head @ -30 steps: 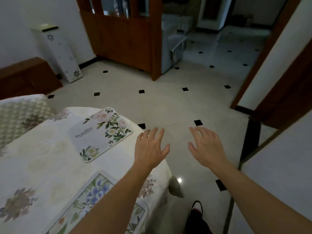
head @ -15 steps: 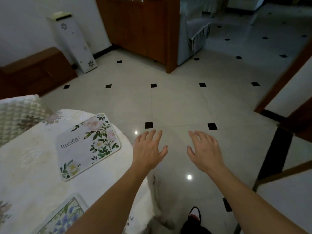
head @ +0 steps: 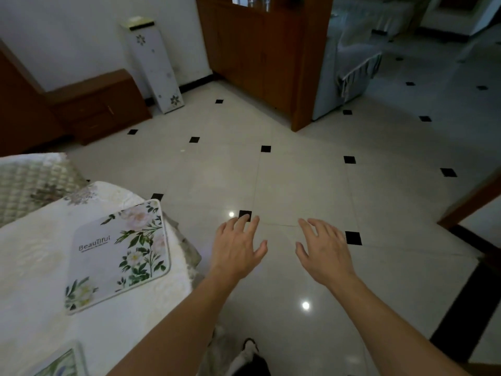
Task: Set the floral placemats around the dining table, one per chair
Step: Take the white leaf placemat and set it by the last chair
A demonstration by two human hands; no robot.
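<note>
Rounded floral placemat (head: 116, 256) lies flat on the quilted table (head: 35, 253); left hand (head: 235, 251) and right hand (head: 322, 253) hover over glossy tile (head: 298, 185), grips still spread, empty.

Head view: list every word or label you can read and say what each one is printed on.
"BeauTiful": printed on the floral placemat lying on the tablecloth.
Smaller line just under that word: too small to read.
Second placemat at the bottom edge: no text shows.
Nothing else bears readable text.
</note>
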